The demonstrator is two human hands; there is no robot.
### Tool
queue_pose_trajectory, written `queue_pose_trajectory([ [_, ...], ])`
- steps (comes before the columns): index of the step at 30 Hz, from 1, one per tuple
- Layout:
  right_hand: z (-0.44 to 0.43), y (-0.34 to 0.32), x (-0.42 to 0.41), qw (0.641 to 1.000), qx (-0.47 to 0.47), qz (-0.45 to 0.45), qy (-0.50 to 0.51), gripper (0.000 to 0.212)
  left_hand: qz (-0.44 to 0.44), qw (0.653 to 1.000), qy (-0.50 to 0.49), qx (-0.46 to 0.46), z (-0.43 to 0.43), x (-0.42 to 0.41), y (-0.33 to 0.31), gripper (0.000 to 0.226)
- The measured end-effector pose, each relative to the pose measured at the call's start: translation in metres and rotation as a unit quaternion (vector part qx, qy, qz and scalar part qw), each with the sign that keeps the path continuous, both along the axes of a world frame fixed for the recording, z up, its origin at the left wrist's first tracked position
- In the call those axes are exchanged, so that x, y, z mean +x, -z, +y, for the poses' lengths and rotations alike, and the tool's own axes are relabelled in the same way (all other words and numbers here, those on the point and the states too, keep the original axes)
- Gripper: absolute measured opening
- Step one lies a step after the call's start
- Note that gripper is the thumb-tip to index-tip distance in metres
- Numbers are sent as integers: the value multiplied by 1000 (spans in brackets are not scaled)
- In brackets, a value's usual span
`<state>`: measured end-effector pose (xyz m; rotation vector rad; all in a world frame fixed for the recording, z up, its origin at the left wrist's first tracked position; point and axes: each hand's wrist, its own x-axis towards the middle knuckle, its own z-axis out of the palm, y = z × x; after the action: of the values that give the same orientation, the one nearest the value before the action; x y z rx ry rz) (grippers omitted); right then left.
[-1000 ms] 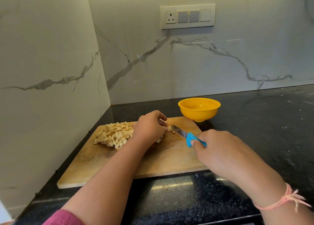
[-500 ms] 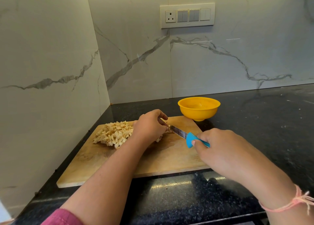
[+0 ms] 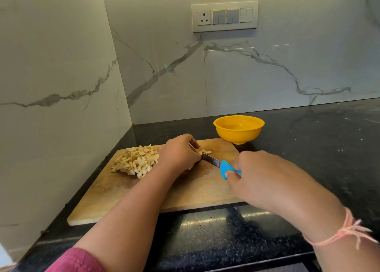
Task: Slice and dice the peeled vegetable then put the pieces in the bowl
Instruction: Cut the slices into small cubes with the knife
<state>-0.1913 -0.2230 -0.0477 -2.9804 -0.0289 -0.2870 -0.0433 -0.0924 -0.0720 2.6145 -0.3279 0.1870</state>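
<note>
No word, number or brand can be read anywhere. The white rectangular wall plate with one socket and switches point(image 3: 224, 16) has a tiny dark mark on its lower rim, but it is too small to read.

The left hand point(image 3: 179, 153) is curled over the vegetable point(image 3: 190, 166); the right hand point(image 3: 255, 176) is clenched round the knife handle point(image 3: 224, 167).

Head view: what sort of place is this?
Probably a home kitchen: a dark stone counter meeting marble-look walls, a wooden board with diced vegetable, and a yellow bowl.
</note>
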Motion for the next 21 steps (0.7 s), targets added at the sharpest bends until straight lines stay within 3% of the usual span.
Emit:
queue_pose_trajectory([
  [4,-8,-10,-11,1000,-10,19,2,30,-5,1000,-2,4,0,-1,0,19],
  [13,-13,5,5,994,36,-70,80,28,-26,999,-14,-29,8,3,-1,19],
  [21,28,20,13,997,13,-74,19,29,-88,991,-52,-81,14,7,-4,8],
])
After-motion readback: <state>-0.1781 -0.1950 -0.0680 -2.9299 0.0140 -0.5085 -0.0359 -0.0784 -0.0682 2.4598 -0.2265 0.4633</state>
